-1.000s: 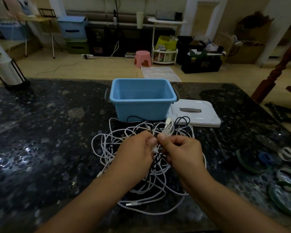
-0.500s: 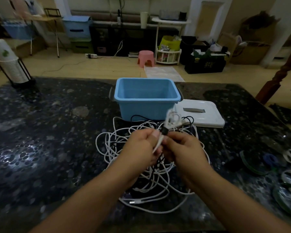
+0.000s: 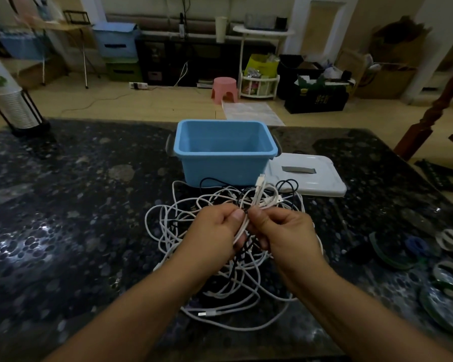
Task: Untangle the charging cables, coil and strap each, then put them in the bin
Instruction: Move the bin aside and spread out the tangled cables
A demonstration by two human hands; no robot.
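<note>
Cables (image 3: 220, 257) lie tangled mid-table; none looks coiled or strapped, and the bin (image 3: 224, 152) holds nothing. Left hand (image 3: 215, 231) and right hand (image 3: 285, 231) each pinch white cable, so untangling has barely begun.

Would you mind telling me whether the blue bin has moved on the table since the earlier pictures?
No. The blue bin sits beside the white lid as before.
</note>
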